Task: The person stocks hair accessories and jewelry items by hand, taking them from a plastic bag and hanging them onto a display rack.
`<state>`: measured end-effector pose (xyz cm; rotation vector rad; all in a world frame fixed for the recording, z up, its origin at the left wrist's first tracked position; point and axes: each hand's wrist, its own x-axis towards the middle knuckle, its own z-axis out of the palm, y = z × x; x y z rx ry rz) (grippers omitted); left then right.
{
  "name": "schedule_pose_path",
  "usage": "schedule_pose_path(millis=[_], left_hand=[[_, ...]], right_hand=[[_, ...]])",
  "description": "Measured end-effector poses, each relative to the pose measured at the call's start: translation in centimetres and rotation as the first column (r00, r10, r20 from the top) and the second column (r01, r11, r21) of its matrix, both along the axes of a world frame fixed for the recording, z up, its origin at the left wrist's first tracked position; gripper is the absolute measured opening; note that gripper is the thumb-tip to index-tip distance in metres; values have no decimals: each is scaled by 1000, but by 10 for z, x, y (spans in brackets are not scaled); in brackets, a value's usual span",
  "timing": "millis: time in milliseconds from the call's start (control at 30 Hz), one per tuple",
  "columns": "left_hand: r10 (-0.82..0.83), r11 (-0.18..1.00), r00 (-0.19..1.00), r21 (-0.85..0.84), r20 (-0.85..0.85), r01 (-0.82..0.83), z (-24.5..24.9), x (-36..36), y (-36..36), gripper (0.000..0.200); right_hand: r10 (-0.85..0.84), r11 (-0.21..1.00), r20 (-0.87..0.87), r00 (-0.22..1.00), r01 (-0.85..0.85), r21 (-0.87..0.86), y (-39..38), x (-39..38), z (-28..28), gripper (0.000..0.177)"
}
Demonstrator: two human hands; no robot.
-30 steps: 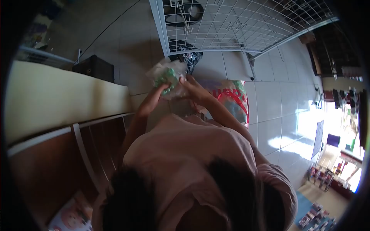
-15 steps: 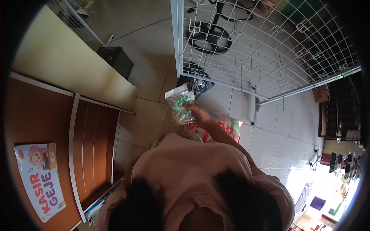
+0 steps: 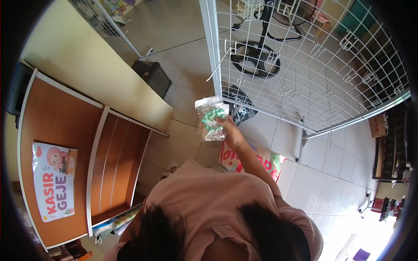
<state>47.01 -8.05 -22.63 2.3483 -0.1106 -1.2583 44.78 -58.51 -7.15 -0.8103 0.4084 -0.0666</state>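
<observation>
In front of my chest, my right hand is closed on the edge of a clear plastic packet with a white top strip. A ring of shiny green beads shows through the plastic. The edge of what looks like a second packet sticks out behind it. My thumb presses on the front near the beads. Just beyond the packet, a white wire grid rack stands on the floor. My left hand is out of sight.
A brown wooden counter with a "KASIR GEJE" sign is at the left. On the floor are a black box, a black plastic bag and a red-printed bag. Behind the grid is a fan's round base.
My view has turned, so the counter, rack and floor items sit farther right. The packet stays in my right hand and has shifted slightly right in view, facing me more squarely.
</observation>
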Motion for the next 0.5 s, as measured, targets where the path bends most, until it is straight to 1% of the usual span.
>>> schedule_pose_path(millis=[67, 167, 200, 267, 300, 333, 367, 400, 433, 467, 500], left_hand=[[-57, 995, 998, 80, -14, 58, 1, -5, 17, 53], [-125, 967, 989, 213, -75, 139, -6, -6, 45, 53], [-156, 956, 984, 238, -88, 173, -9, -2, 51, 53], [-231, 930, 968, 269, -98, 249, -11, 11, 48, 53], [-292, 918, 954, 260, -65, 299, -16, 23, 41, 53], [-359, 902, 933, 249, -24, 353, -18, 36, 27, 53], [-423, 893, 903, 200, 70, 403, -19, 52, 6, 53], [-468, 884, 856, 111, 217, 455, -7, 68, -32, 53], [-455, 870, 815, -13, 359, 492, 7, 85, -74, 53], [-375, 848, 801, -176, 467, 500, 30, 102, -127, 53], [-217, 868, 924, -371, 315, 330, 70, 112, -190, 64]], right_hand=[[3, 1000, 5, 1000, -3, -4, 0, 1, -2, 53], [8, 1000, 47, 999, -9, 12, 0, 3, -7, 58], [9, 999, 1, 1000, -9, -45, -1, 2, -6, 61], [3, 998, -63, 998, -7, -69, -2, 4, -11, 56], [8, 996, -98, 995, -17, -83, -2, 5, -12, 54], [-2, 999, -27, 1000, 1, -43, 1, 5, 5, 54], [-2, 998, -12, 1000, 1, -58, 1, 8, 1, 55], [3, 997, -2, 1000, -3, -73, 0, 11, -7, 55], [8, 996, 12, 1000, -7, -89, -1, 16, -10, 56], [16, 994, -40, 999, -20, -107, 4, 17, 9, 56], [31, 986, -40, 999, -37, -161, 8, 20, 25, 56]])
